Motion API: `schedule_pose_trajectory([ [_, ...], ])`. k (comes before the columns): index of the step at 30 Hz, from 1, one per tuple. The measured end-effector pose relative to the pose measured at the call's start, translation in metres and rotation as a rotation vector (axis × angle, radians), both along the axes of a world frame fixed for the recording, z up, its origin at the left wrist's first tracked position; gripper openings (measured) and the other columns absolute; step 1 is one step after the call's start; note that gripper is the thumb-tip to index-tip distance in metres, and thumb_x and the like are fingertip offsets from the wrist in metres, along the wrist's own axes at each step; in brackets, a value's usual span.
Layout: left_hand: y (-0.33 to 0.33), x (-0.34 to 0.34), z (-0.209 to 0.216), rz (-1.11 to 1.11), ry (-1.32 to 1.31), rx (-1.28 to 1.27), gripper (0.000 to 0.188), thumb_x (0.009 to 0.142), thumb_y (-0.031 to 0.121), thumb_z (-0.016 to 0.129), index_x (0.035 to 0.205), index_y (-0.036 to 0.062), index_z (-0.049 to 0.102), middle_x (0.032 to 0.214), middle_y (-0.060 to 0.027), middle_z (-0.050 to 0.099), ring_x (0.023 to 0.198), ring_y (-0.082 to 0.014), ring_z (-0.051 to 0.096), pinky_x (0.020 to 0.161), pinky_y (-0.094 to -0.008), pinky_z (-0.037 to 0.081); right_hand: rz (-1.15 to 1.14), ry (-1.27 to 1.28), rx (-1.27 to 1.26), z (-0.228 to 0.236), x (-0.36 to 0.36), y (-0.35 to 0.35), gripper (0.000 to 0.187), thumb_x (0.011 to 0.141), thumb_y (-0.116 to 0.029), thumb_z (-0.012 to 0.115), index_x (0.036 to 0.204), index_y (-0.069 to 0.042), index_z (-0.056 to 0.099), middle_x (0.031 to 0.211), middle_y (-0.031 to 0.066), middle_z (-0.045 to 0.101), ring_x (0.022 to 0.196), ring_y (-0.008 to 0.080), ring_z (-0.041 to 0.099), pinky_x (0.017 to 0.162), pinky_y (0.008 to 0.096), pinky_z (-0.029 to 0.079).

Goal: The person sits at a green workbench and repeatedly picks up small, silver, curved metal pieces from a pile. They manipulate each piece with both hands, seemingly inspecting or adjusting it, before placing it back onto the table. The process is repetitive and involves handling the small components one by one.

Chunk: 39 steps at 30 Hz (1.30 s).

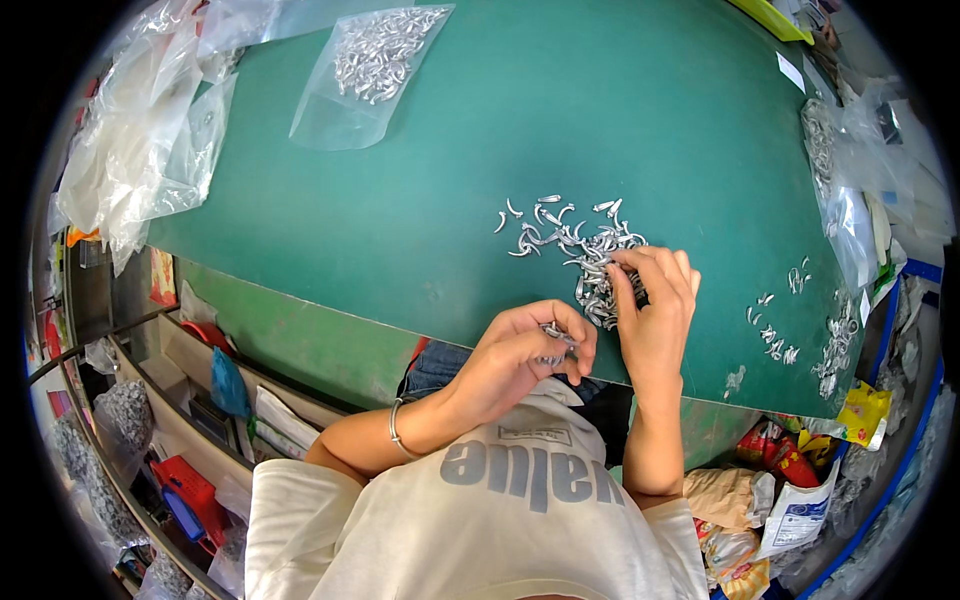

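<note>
while fingers [556,312] hold pieces [556,332], bag [340,122] containing more

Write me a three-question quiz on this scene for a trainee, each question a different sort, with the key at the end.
1. True or false: the left hand holds some small silver pieces.

2. Multiple choice: which wrist wears the bracelet?
A) the right
B) the left
C) both

3. Short answer: where on the green table does the clear bag lie, compared with the loose pile?

Key:
1. True.
2. B.
3. Beyond the pile and to its left.
</note>
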<state>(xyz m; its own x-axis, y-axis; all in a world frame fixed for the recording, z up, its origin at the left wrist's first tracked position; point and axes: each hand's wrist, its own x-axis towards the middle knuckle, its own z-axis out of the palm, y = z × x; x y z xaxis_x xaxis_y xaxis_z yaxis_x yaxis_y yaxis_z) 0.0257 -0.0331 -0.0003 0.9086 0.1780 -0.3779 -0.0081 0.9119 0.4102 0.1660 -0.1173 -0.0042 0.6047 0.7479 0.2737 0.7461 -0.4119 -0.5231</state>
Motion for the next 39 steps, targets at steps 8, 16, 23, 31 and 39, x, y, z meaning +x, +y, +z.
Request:
schedule_pose_trajectory([
  [8,-0.001,0.002,0.001,0.012,0.206,0.248,0.018,0.086,0.010,0.061,0.101,0.0019,0.057,0.067,0.0056,0.039,0.056,-0.0023,0.033,0.049,-0.0178,0.028,-0.049,0.738,0.345,0.013,-0.017,-0.023,0.017,0.068,0.012,0.065,0.083,0.002,0.064,0.084,0.0076,0.062,0.072,0.0124,0.049,0.065,0.0234,0.041],
  [16,-0.004,0.003,0.002,0.016,0.156,0.425,0.013,0.084,0.008,0.062,0.096,0.0017,0.060,0.065,0.0063,0.042,0.056,-0.0012,0.035,0.046,-0.0181,0.026,0.022,0.892,0.420,0.020,-0.027,-0.030,0.016,0.070,0.011,0.065,0.084,0.004,0.065,0.083,0.0091,0.063,0.078,0.0157,0.054,0.070,0.0254,0.042],
  [23,0.005,0.003,0.006,-0.083,0.105,0.028,0.012,0.088,0.014,0.055,0.087,0.0024,0.054,0.066,0.0041,0.040,0.056,-0.0032,0.034,0.046,-0.0190,0.024,0.042,0.952,0.422,0.015,-0.031,-0.029,0.012,0.072,0.009,0.065,0.083,0.004,0.064,0.082,0.0086,0.062,0.076,0.0163,0.053,0.069,0.0265,0.042],
  [31,0.007,0.004,0.008,-0.016,-0.008,-0.104,0.014,0.086,0.014,0.047,0.079,0.0021,0.046,0.077,-0.0060,0.043,0.063,-0.0126,0.040,0.051,-0.0259,0.031,-0.070,0.215,0.196,0.008,-0.010,-0.003,0.019,0.071,0.002,0.066,0.090,-0.002,0.064,0.084,0.0081,0.059,0.075,0.0205,0.051,0.068,0.0296,0.039],
  [39,0.007,-0.001,-0.005,-0.028,0.124,0.014,0.021,0.092,0.021,0.050,0.083,0.0032,0.053,0.070,0.0012,0.043,0.056,-0.0063,0.035,0.046,-0.0202,0.027,-0.020,0.015,0.068,-0.003,-0.011,0.007,0.013,0.070,-0.002,0.069,0.081,-0.004,0.063,0.082,0.0054,0.059,0.076,0.0211,0.052,0.070,0.0315,0.036],
])
